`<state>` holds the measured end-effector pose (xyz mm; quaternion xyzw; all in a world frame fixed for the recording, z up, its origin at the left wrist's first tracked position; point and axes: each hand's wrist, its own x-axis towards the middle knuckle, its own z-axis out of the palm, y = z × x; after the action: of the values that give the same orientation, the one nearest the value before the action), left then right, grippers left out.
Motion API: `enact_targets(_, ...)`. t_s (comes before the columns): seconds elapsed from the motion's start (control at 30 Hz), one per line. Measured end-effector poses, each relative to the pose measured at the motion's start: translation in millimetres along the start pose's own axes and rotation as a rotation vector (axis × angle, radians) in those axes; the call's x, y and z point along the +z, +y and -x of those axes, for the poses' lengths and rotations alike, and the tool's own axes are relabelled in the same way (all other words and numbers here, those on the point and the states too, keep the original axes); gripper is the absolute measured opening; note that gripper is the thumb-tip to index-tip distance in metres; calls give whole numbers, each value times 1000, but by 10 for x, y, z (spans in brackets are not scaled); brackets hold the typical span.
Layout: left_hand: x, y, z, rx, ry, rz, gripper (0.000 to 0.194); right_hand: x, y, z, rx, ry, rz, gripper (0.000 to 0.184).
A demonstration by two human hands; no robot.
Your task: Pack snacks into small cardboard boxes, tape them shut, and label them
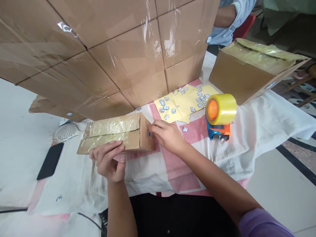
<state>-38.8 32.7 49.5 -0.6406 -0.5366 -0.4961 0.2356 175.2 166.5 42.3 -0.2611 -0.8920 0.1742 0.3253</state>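
Note:
A small taped cardboard box (145, 136) lies on the cloth before me. My left hand (110, 161) holds it at the near top edge, with bent fingers on the tape and the thumb low by the front side. At the box's right end, the fingers of my right hand (168, 136) are pinched together on a small blue-edged sticker (149, 133), which they partly cover. Just beyond that hand, yellow sheets (182, 107) carry several similar stickers. One loose sticker (185, 129) lies on the cloth.
A tall stack of wrapped cartons (128, 62) stands behind the box. On the right are a tape dispenser with a yellow roll (221, 110) and another taped carton (239, 74). A black phone-like slab (50, 161) lies left. Another person's arm (225, 15) shows behind the stack.

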Motion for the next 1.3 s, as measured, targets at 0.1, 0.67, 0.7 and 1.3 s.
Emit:
enact_targets(0.1,13,2,-1,-1,12,8,21,13,-46,-6,37,4,-22,28)
enact_targets(0.67,49,61,-22,-28,-2,-13,21,77,-146,-19,362,25,-220,20)
enact_targets(0.7,45,67,-19,-31,-11,-23,22,83,-154,-18,398,43,-245,20)
enact_targets(1.3,-9,63,-35,-69,-98,-41,15,111,-140,107,630,-139,-1050,40)
